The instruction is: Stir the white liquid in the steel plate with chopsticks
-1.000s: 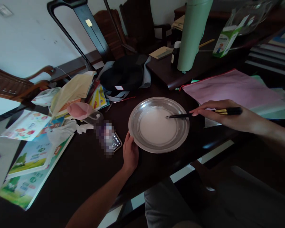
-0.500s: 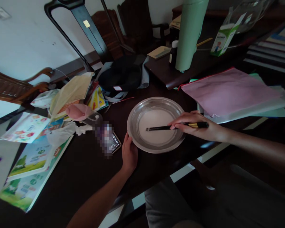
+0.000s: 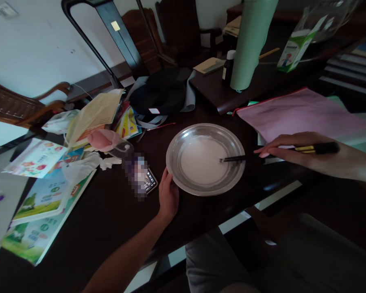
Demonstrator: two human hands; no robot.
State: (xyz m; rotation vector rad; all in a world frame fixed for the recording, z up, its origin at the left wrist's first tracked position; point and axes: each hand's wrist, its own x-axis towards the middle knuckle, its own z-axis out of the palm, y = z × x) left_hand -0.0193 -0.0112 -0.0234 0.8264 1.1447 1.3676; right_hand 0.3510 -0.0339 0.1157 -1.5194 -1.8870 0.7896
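Note:
A round metal basin point(image 3: 240, 179) stands on the dark table with a pale, whitish substance point(image 3: 201, 160) in its bottom. At its left rim is my left hand point(image 3: 168, 196), closed on the edge with some fingers hidden beneath or behind it. My right hand point(image 3: 303, 150) is to the right of the basin, gripping a pair of black chopsticks point(image 3: 238, 158) with gold bands. Their tips are over the right part of the pale substance; whether they touch it I cannot tell.
Left of the basin lie a phone point(image 3: 150, 181), a pink-topped clear container point(image 3: 102, 140) and several books point(image 3: 39, 203). A black bag point(image 3: 158, 93) sits behind. A pink zip pouch point(image 3: 286, 112) lies at right, near a tall green bottle point(image 3: 253, 44).
My right hand has moved right with the chopsticks, drawing their tips from the basin's middle toward its right side. My left hand stays at the rim. The view has shifted slightly.

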